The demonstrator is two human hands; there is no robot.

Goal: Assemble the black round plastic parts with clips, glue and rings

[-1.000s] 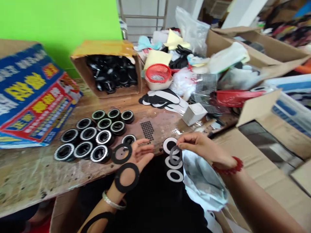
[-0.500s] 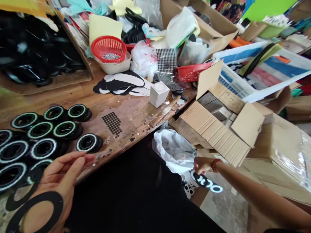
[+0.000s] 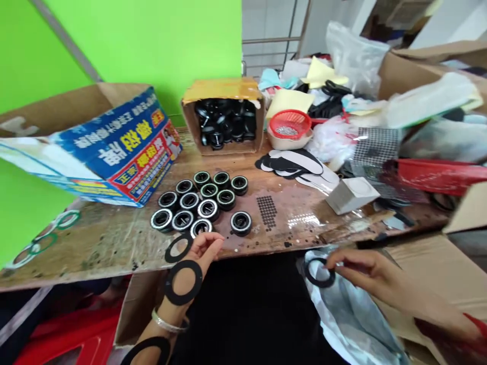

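My left hand (image 3: 205, 248) is at the table's front edge, its thumb and fingertips pressed together; anything between them is too small to make out. Flat black rings lie against that arm: one beside the hand (image 3: 168, 249), one over the wrist (image 3: 182, 300) and one on the forearm (image 3: 152, 342). Between thumb and fingers, my right hand (image 3: 367, 271) pinches another black ring (image 3: 322, 284), above a pale plastic bag (image 3: 342, 319). Just beyond my left hand, several round black parts (image 3: 189, 201) with pale rims stand clustered; a single one (image 3: 241, 223) sits apart.
Small black dots (image 3: 267, 212) lie in a grid on the wooden table (image 3: 125, 233). A blue printed carton (image 3: 125, 147), a box of black parts (image 3: 224, 147), a red basket (image 3: 291, 121), shoe-sole shapes (image 3: 292, 162) and a white block (image 3: 352, 195) surround them.
The view has swung left, bringing in the blue carton. My right hand, earlier low beside the bag with a dark strip bearing pale rings, now holds a black ring above the bag.
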